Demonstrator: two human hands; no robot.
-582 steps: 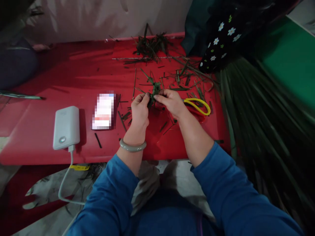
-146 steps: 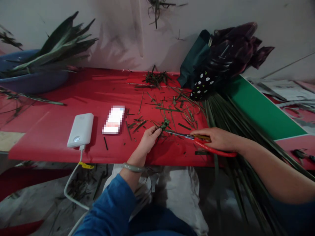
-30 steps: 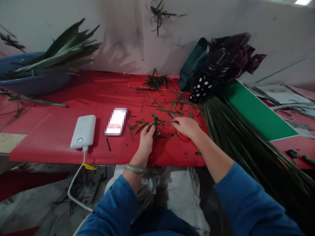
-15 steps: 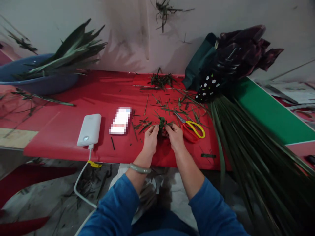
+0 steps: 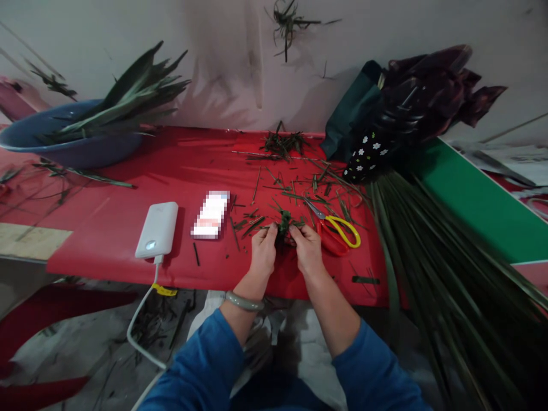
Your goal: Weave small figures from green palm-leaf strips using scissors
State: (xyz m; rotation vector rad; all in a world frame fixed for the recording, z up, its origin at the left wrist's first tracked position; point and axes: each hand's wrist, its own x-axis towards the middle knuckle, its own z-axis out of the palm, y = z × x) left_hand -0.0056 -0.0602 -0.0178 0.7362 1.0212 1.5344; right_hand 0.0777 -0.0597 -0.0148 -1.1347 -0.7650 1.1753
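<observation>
Between my two hands is a small piece woven from green leaf strips (image 5: 284, 221), with loose ends poking out at its top and sides. My left hand (image 5: 264, 244) pinches its left side between thumb and fingers. On the right side my right hand (image 5: 306, 245) grips it the same way. The fingertips partly cover the piece, so its full shape is hidden. Just right of my right hand lie scissors (image 5: 342, 229) with yellow and red handles, blades pointing up and left. Cut leaf scraps (image 5: 253, 226) are scattered around both hands.
A white power bank (image 5: 157, 229) with a cable and a phone (image 5: 210, 216) lie to the left. Behind them stands a blue basin (image 5: 85, 153) holding long leaves. A bundle of long leaves (image 5: 432, 262) hangs over the table's right edge, beside dark bags (image 5: 411, 103).
My hands stay on the woven piece and have shifted its position slightly; its top now shows a little more. The whole view has moved slightly down and right.
</observation>
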